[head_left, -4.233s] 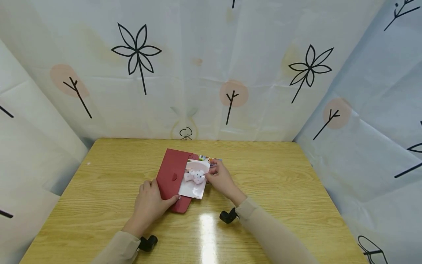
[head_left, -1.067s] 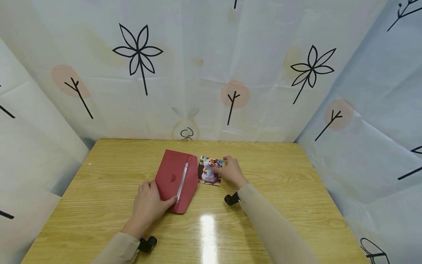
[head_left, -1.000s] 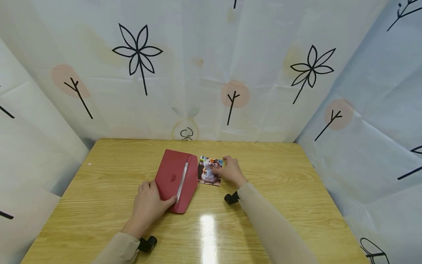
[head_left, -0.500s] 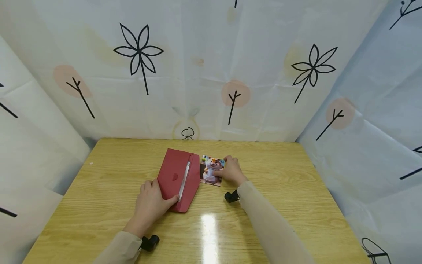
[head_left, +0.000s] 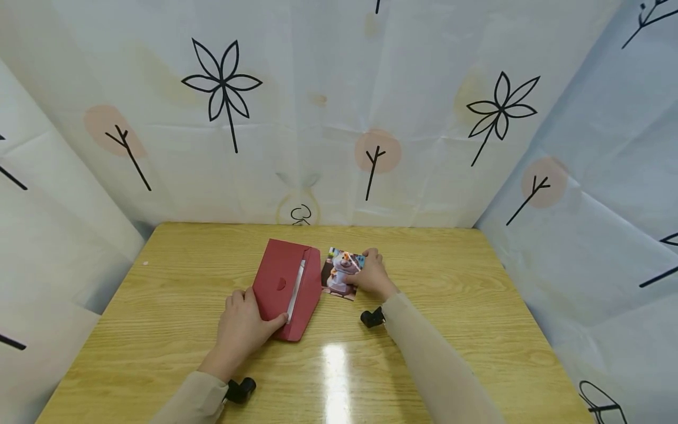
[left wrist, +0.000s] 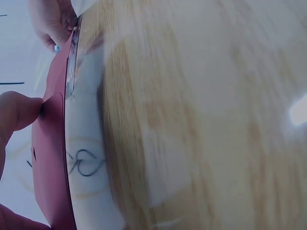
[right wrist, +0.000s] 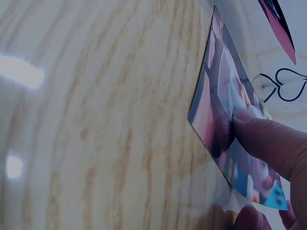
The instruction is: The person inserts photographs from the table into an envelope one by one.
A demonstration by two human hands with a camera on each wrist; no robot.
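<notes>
A red envelope (head_left: 277, 274) lies on the table with its flap folded out to the right, and a white strip of a card shows in its slot. My left hand (head_left: 241, 324) grips the envelope's lower left side, thumb on top by the slot. Just right of the flap is a glossy photo card (head_left: 339, 274) with a cartoon figure on it. My right hand (head_left: 373, 275) pinches this card by its right side. In the right wrist view the thumb lies on the picture of the photo card (right wrist: 230, 91), fingers under its edge, and the card stands tilted off the table.
The wooden table (head_left: 439, 324) stretches around both hands. Behind it hangs a white cloth (head_left: 318, 76) printed with plants. A black wrist camera (head_left: 241, 390) sits at the left sleeve, another wrist camera (head_left: 372, 318) at the right one. A small white speck (head_left: 145, 263) lies far left.
Earlier my right hand held a white card with pink figures at the envelope; that card now sits in the slot. Since then the right hand has taken hold of the photo card and tilted it up slightly.
</notes>
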